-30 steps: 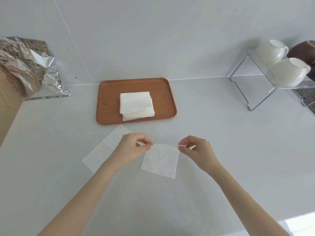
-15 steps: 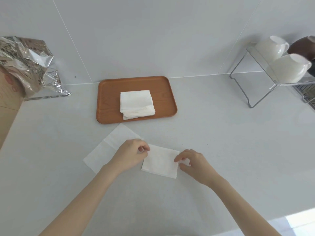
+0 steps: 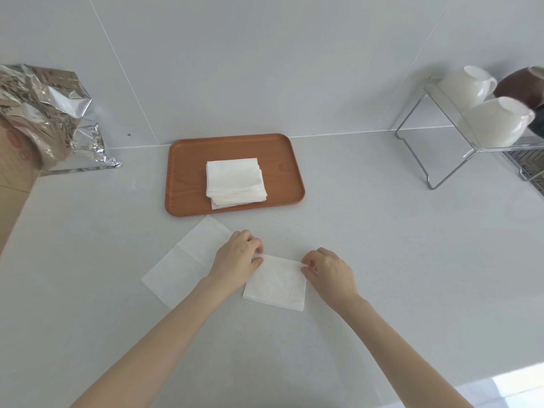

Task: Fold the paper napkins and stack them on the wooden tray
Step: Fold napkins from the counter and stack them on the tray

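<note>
A folded white napkin (image 3: 275, 284) lies flat on the grey counter in front of me. My left hand (image 3: 237, 259) rests at its upper left corner, fingers curled onto the edge. My right hand (image 3: 329, 270) touches its upper right corner with bent fingers. To the left an unfolded napkin (image 3: 184, 262) lies flat, partly under my left forearm. Behind them stands the wooden tray (image 3: 184, 172) with a stack of folded napkins (image 3: 235, 182) in its middle.
Crumpled silver foil packaging (image 3: 50, 113) sits on a cardboard box (image 3: 13, 172) at the far left. A wire and clear rack (image 3: 450, 148) with white cups (image 3: 497, 122) and a brown bowl (image 3: 521, 83) stands at the back right. A tiled wall runs behind the tray.
The napkin was held up by its top corners a second ago; it has been folded down and now lies flat, with both hands lowered onto its upper edge.
</note>
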{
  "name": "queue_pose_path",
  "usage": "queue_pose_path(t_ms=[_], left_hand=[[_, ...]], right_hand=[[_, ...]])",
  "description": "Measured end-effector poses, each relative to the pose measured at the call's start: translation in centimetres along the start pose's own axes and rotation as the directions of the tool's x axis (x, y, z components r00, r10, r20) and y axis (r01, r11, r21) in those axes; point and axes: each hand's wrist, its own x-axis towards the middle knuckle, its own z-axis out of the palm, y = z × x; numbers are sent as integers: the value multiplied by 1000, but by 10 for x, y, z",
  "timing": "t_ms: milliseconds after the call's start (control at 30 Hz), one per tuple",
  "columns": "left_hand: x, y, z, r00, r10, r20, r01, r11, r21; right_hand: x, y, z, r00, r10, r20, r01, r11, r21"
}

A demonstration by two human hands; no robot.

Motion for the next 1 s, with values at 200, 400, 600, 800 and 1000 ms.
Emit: queue_pose_path(t_ms=[200, 400, 600, 800, 1000], left_hand=[[-2, 1, -4, 999, -16, 51, 26, 980, -196], [-13, -10, -28, 979, -165, 115, 201, 827, -524], [-8, -21, -63, 973, -211, 92, 221, 744, -631], [27, -40, -100, 965, -260, -41, 143, 649, -747], [77, -68, -123, 932, -298, -208, 65, 701, -711]], right_hand=[[0, -1, -5, 999, -40, -11, 40, 998, 56], [3, -8, -22, 997, -23, 72, -9, 913, 408], [34, -26, -43, 972, -32, 233, -149, 685, 713], [96, -58, -67, 994, -65, 91, -27, 649, 760], [162, -86, -71, 996, -90, -24, 76, 634, 769]])
